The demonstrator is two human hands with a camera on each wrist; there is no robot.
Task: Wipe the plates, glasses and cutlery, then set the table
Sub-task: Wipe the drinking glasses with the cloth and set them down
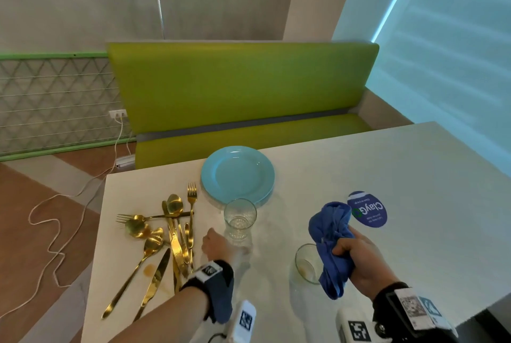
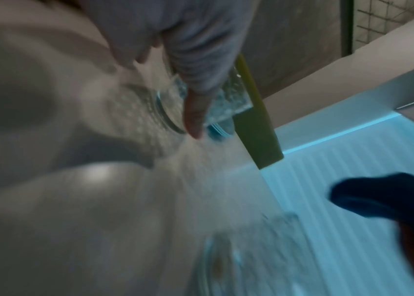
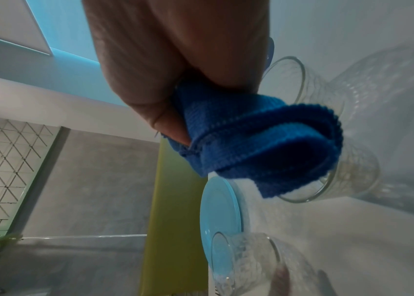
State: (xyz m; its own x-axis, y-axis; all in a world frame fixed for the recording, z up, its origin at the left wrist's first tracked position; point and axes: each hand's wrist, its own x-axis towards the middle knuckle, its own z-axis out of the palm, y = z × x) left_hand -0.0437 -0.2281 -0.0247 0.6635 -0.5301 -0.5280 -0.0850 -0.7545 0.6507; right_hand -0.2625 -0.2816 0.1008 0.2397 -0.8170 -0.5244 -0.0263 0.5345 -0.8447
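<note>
Two clear glasses stand on the white table (image 1: 387,176). My left hand (image 1: 218,244) reaches the base of the far glass (image 1: 240,217), its fingers (image 2: 194,116) straight against the glass (image 2: 226,100); the view is blurred. My right hand (image 1: 362,257) grips a bunched blue cloth (image 1: 330,229), which hangs against the rim of the near glass (image 1: 305,262). In the right wrist view the cloth (image 3: 264,144) lies across that glass's mouth (image 3: 358,166). A stack of light blue plates (image 1: 237,174) sits behind the far glass. Gold cutlery (image 1: 171,232) lies heaped at the left.
A round blue sticker (image 1: 367,208) is on the table right of the cloth. A yellowish spot (image 1: 149,269) marks the table by the cutlery. A green bench (image 1: 240,88) runs behind the table, and a white cable (image 1: 55,218) trails over the floor at the left.
</note>
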